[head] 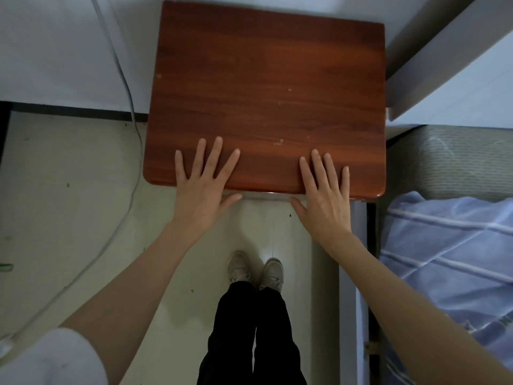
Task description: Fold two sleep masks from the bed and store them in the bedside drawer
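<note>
I look straight down on a reddish-brown wooden bedside cabinet (266, 87). My left hand (204, 184) lies flat on its front edge, fingers spread, holding nothing. My right hand (324, 190) lies flat on the same edge further right, also spread and empty, its thumb hanging over the front. Under the front edge, between my thumbs, a thin pale strip of the drawer front (263, 195) shows; the drawer looks closed. At the right is the bed with a blue striped cover (449, 254). No sleep mask is visible.
A white cable (130, 112) runs down the wall and across the pale floor at the left. My black trousers and light shoes (255, 270) stand in front of the cabinet. A grey bed frame (433, 51) rises at the upper right.
</note>
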Demonstrator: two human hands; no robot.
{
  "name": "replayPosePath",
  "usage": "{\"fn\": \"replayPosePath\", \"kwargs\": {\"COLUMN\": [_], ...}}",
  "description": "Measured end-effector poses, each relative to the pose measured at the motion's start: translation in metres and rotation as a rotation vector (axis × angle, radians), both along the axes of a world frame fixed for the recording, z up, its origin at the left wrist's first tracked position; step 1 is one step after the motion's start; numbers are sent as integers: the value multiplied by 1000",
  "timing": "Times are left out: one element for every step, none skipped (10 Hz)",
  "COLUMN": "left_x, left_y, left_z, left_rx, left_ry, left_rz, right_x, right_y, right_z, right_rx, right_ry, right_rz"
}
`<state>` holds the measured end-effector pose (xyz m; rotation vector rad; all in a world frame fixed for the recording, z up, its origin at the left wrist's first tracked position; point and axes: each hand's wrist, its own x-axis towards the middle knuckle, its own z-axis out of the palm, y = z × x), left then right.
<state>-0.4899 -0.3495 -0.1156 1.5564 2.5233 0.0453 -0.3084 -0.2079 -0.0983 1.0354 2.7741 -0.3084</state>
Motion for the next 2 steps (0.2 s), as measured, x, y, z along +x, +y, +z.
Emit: {"fn": "replayPosePath", "kwargs": {"left_x": [-2, -2], "left_y": [1, 2], "left_z": [4, 7], "left_rx": [-4, -42], "left_ry": [-49, -109], "left_rz": [16, 24], "right_x": [-4, -11], "right_y": [-1, 15], "right_z": [14, 51], "right_rx": [-168, -553], "right_ry": [79, 404], "right_rz": [-57, -350]}}
